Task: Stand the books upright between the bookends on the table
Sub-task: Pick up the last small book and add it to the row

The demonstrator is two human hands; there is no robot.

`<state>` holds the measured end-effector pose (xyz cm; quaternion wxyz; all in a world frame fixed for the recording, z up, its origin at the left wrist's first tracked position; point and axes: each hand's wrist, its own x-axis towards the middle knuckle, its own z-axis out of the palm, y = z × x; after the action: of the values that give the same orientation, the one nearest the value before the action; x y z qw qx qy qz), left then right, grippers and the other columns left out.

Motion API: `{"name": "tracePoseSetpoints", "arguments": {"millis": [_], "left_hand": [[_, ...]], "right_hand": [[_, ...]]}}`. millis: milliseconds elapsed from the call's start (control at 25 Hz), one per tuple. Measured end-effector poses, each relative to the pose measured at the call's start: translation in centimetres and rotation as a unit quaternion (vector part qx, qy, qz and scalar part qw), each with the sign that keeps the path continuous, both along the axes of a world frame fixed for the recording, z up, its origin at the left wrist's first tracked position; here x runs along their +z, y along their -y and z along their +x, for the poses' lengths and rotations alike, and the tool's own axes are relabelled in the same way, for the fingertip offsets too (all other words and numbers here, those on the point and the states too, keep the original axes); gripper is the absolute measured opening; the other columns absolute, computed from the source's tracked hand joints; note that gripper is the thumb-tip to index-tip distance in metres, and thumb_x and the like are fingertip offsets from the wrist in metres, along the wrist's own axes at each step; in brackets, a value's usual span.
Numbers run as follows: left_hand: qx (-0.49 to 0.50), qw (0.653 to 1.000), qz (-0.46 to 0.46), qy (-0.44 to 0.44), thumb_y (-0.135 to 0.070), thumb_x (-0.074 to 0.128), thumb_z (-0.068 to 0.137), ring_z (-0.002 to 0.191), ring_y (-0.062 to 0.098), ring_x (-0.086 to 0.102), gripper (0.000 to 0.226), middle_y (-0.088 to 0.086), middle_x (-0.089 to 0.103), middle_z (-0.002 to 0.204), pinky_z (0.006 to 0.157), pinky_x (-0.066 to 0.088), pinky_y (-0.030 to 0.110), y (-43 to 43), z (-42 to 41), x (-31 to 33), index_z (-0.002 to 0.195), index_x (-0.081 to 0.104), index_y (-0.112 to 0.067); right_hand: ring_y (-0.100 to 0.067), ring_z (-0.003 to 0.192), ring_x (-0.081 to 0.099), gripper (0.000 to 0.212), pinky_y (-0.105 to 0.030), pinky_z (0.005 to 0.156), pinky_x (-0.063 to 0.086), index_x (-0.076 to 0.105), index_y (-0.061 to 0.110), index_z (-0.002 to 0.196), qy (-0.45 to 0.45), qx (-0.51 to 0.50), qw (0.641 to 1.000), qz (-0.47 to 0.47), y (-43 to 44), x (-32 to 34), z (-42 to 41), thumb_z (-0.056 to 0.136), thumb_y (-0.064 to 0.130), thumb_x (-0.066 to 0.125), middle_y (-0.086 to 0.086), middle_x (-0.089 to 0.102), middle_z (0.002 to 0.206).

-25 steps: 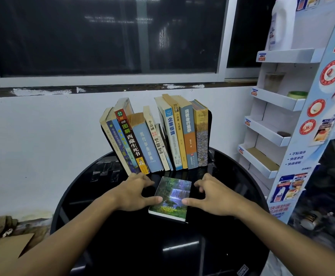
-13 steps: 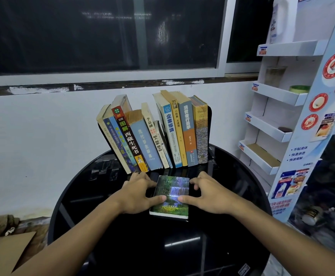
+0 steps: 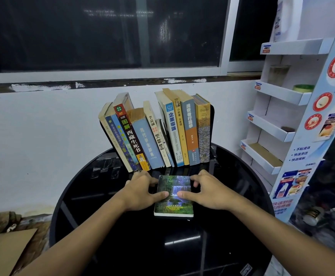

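item 1: waterfall-cover book (image 3: 173, 196), lying flat, cover up, on the black round table (image 3: 122, 246), just in front of the row.
item 2: my left hand (image 3: 140, 191), thumb on the cover, fingers curled at the book's left edge, gripping it.
item 3: my right hand (image 3: 208, 193), thumb on the cover, fingers curled at its right edge, gripping the same book.
item 4: row of books (image 3: 156, 134), spines out at the table's far side; the left ones lean left, the right ones stand nearly upright against a black bookend (image 3: 212, 124).
item 5: cardboard display shelf (image 3: 272, 126), right of the table.
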<state>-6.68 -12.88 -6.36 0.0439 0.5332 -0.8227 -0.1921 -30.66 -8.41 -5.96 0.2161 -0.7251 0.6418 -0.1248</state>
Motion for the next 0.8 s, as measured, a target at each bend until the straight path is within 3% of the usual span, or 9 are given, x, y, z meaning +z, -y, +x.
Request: {"name": "tracePoseSetpoints", "arguments": {"millis": [120, 200, 280, 360, 440, 520, 600, 680, 800], "left_hand": [[-0.002, 0.999, -0.008, -0.035, -0.062, 0.061, 0.088, 0.105, 0.016, 0.043, 0.054, -0.001, 0.05, 0.107, 0.09, 0.043, 0.032, 0.0, -0.1, -0.1, 0.121, 0.065, -0.02], [-0.003, 0.998, -0.01, -0.063, -0.053, 0.064, 0.09, 0.098, 0.015, 0.049, 0.043, -0.001, 0.054, 0.103, 0.08, 0.042, 0.024, -0.2, 0.0, -0.1, 0.114, 0.067, -0.018], [0.009, 0.994, 0.007, -0.105, -0.046, 0.067, 0.091, 0.094, 0.012, 0.055, 0.032, -0.009, 0.058, 0.101, 0.078, 0.044, 0.02, -0.4, 0.0, 0.1, 0.114, 0.067, -0.024], [0.027, 0.986, 0.033, -0.161, -0.039, 0.07, 0.092, 0.092, 0.009, 0.061, 0.03, -0.012, 0.061, 0.104, 0.082, 0.049, 0.019, -0.8, -0.1, 0.6, 0.118, 0.065, -0.026], [0.047, 0.976, 0.052, -0.207, -0.032, 0.072, 0.091, 0.095, 0.006, 0.061, 0.043, -0.008, 0.063, 0.11, 0.087, 0.048, 0.017, -1.1, -0.1, 1.4, 0.13, 0.061, -0.017], [0.059, 0.965, 0.064, -0.248, -0.025, 0.073, 0.091, 0.092, 0.001, 0.06, 0.036, -0.011, 0.063, 0.108, 0.082, 0.047, 0.011, -1.4, -0.1, 2.2, 0.125, 0.061, -0.02], [0.065, 0.947, 0.09, -0.302, -0.018, 0.073, 0.09, 0.089, 0.006, 0.067, 0.022, -0.012, 0.062, 0.103, 0.079, 0.055, 0.016, -1.7, -0.1, 2.9, 0.106, 0.061, -0.028], [0.072, 0.926, 0.117, -0.351, -0.013, 0.074, 0.09, 0.091, 0.017, 0.072, 0.024, -0.006, 0.063, 0.108, 0.084, 0.062, 0.032, -2.0, -0.3, 3.6, 0.099, 0.063, -0.032], [0.065, 0.926, 0.129, -0.35, -0.015, 0.075, 0.088, 0.096, 0.019, 0.073, 0.037, 0.0, 0.059, 0.123, 0.089, 0.061, 0.039, -1.5, -0.1, 3.7, 0.122, 0.063, -0.025]], "right_hand": [[-0.013, 0.095, 0.055, 0.077, -0.036, 0.091, 0.053, 0.062, 0.015, 0.127, 0.07, -0.028, 0.997, 0.001, -0.1, 0.1, 0.5, 0.075, 0.072, 0.068, -0.005, 0.048, 0.113], [-0.012, 0.099, 0.054, 0.08, -0.035, 0.091, 0.05, 0.056, 0.012, 0.138, 0.142, -0.051, 0.989, 0.01, -0.2, 0.1, 0.8, 0.078, 0.063, 0.073, -0.004, 0.051, 0.117], [-0.011, 0.112, 0.055, 0.096, -0.031, 0.098, 0.047, 0.041, 0.013, 0.151, 0.196, -0.067, 0.978, 0.023, -0.2, 0.2, 0.9, 0.076, 0.062, 0.076, 0.004, 0.054, 0.123], [-0.012, 0.113, 0.058, 0.097, -0.029, 0.101, 0.046, 0.036, 0.015, 0.154, 0.233, -0.073, 0.969, 0.017, -0.1, 0.5, 1.1, 0.077, 0.055, 0.079, 0.003, 0.059, 0.126], [-0.012, 0.102, 0.066, 0.087, -0.026, 0.099, 0.05, 0.04, 0.012, 0.152, 0.275, -0.089, 0.957, -0.014, 0.0, 0.9, 1.4, 0.08, 0.041, 0.082, -0.001, 0.067, 0.113], [-0.015, 0.09, 0.071, 0.072, -0.029, 0.095, 0.055, 0.051, 0.01, 0.144, 0.292, -0.107, 0.949, -0.059, 0.3, 1.4, 1.5, 0.082, 0.03, 0.082, -0.004, 0.071, 0.097], [-0.019, 0.078, 0.074, 0.056, -0.039, 0.087, 0.06, 0.06, 0.007, 0.131, 0.29, -0.12, 0.946, -0.086, 0.6, 2.1, 1.6, 0.083, 0.025, 0.082, -0.004, 0.074, 0.083], [-0.02, 0.072, 0.074, 0.045, -0.039, 0.075, 0.063, 0.062, 0.004, 0.121, 0.296, -0.127, 0.942, -0.095, 0.6, 3.1, 1.9, 0.084, 0.021, 0.081, -0.007, 0.074, 0.076], [-0.021, 0.072, 0.074, 0.036, -0.031, 0.06, 0.062, 0.062, 0.006, 0.112, 0.3, -0.123, 0.941, -0.098, 0.0, 4.9, 2.4, 0.083, 0.017, 0.081, -0.016, 0.07, 0.08]]}}
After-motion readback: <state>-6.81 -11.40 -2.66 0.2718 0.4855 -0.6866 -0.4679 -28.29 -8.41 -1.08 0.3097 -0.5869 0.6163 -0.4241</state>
